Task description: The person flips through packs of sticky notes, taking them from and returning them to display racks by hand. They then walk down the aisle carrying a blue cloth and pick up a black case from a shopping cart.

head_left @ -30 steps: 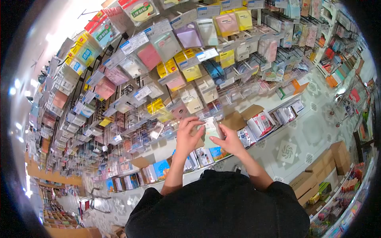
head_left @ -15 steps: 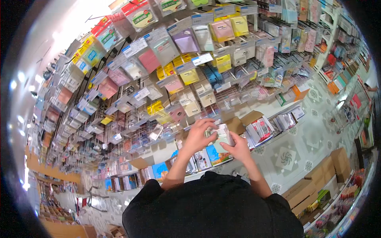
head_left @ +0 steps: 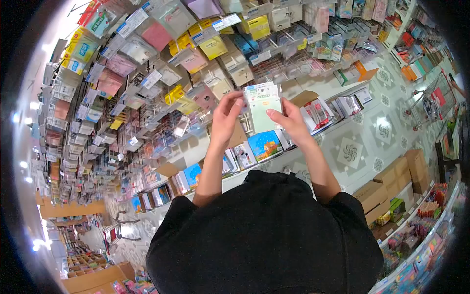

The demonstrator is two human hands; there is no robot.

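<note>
A stack of clear-wrapped packets (head_left: 265,111), with a pale green sheet and a printed white top, is held upright in front of me. My right hand (head_left: 290,121) grips its right side, thumb across the front and fingers behind. At the left edge is my left hand (head_left: 226,120), its fingers bent against the packets and their tips partly hidden. Beyond my hands hang rows of similar packets on hooks, among them a pink packet (head_left: 200,99) and a yellow packet (head_left: 212,47).
Below the hooks, a low ledge holds boxes of booklets, including a blue picture-covered one (head_left: 265,145). An open carton (head_left: 304,97) stands behind my right hand. Cardboard boxes (head_left: 370,198) sit on the patterned floor (head_left: 349,151) at right. A shopping cart (head_left: 433,100) is farther off.
My view has shifted, and the hooks now appear higher and farther left. The packets have been turned upright with their front showing. My left hand has moved from their top to their left edge.
</note>
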